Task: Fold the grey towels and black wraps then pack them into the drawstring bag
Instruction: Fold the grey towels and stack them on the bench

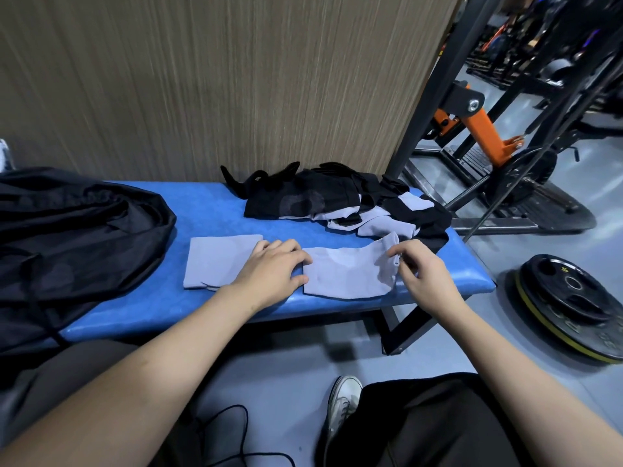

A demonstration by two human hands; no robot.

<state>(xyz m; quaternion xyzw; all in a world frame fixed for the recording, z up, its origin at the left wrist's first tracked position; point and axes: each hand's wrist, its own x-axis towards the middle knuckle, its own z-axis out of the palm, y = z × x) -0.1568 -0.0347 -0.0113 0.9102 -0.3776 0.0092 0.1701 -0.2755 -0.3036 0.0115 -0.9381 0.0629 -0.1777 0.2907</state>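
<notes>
Blue padded bench (215,210) set against a wood-grain wall (202,79), bearing a grey towel (344,273) spread near its front edge. Just left lies a folded grey towel (215,261); behind, a heap of black wraps and grey towels (337,197); at far left, the black drawstring bag (67,237). Weight plates (569,305) rest on the floor at right. Left hand (273,267), fingers relaxed, presses flat on the towel's left edge; right hand (418,271) pinches its raised right corner.

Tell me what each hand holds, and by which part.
The right hand pinches the raised right edge of the grey towel. The left hand holds nothing; it presses flat on that towel's left end.
</notes>
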